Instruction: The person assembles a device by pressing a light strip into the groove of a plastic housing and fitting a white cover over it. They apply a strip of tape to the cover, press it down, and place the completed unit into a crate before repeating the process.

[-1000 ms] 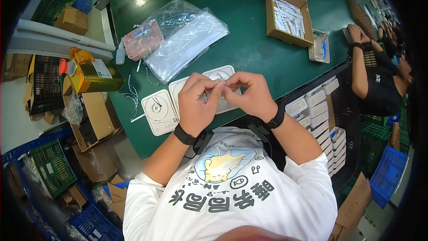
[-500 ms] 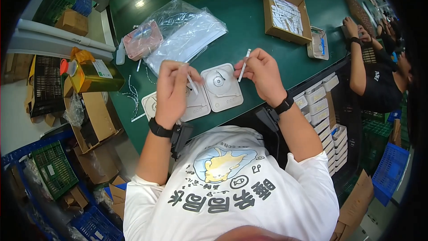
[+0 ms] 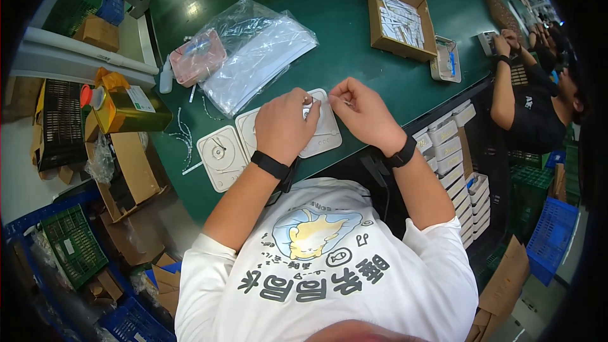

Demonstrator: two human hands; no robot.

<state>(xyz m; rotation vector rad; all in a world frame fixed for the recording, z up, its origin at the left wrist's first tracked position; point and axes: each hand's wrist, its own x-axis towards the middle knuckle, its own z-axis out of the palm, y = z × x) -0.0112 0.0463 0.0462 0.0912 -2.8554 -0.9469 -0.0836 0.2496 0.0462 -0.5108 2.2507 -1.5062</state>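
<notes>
Three white plastic casings lie side by side on the green table. The left casing (image 3: 221, 158) holds a round part with a thin wire. The middle casing (image 3: 244, 125) is mostly covered by my left hand (image 3: 285, 125). That hand reaches over to the round part of the right casing (image 3: 328, 130), its fingers curled together; what they grip is hidden. My right hand (image 3: 367, 117) is at the right edge of the same casing, thumb and finger pinched on something small and pale that I cannot make out.
Behind the casings lie a clear plastic bag (image 3: 259, 50) with white sheets and a pink tray (image 3: 198, 58). A cardboard box (image 3: 373, 25) of white strips and a small tray (image 3: 448, 60) stand far right. A yellow can (image 3: 142, 111) is left; another person (image 3: 535, 114) works at right.
My left hand has moved right from the middle casing to the right one. My right hand has lowered slightly. The white strips seen in both hands no longer show clearly.
</notes>
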